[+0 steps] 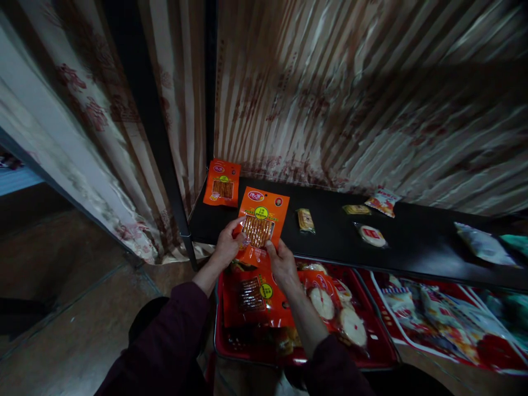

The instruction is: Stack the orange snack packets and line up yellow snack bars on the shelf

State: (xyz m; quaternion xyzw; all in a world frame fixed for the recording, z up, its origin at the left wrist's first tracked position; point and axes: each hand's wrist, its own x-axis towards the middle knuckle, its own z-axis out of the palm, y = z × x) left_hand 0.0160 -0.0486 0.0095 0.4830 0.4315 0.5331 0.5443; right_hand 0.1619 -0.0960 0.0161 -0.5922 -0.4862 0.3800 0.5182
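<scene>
An orange snack packet (264,212) with a clear window showing brown sticks is held between both hands, tilted up over the front edge of the black shelf (330,242). My left hand (228,242) pinches its left side. At its lower right edge, my right hand (284,265) grips it with the thumb on the front. A similar orange packet (221,182) leans at the shelf's left end against the curtain. Below my hands, a red basket (371,346) holds another orange packet (251,300) and round white wrapped cakes (352,325).
Along the shelf lie a small wrapped biscuit (306,220), a flat yellow packet (357,209), a round white packet (371,235), a small puffed bag (383,202) and a pale bag (487,243). A black post (159,126) rises at left. Pleated curtains (330,110) hang behind. Another container (454,352) stands right.
</scene>
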